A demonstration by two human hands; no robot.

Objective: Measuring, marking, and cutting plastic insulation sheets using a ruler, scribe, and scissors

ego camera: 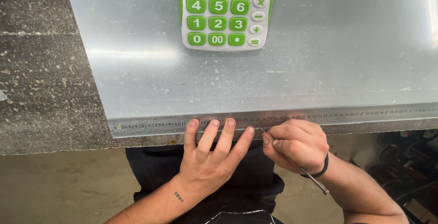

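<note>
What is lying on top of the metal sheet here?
A steel ruler lies along the near edge of the metal sheet, pressed by the left hand. A green-keyed calculator rests farther back. The right hand hides its scribing tool's tip.

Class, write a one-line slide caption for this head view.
Left hand presses a steel ruler onto a metal sheet; right hand marks with a scriber below a calculator.

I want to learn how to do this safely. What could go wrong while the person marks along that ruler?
The left hand pins the steel ruler with fingertips only; it could slip and the line would go crooked. The right hand holds a thin pointed metal tool close beside those fingers, so a slip might poke them. The metal sheet ends right at the worktable edge, where its thin edge might cut a wrist.
</note>
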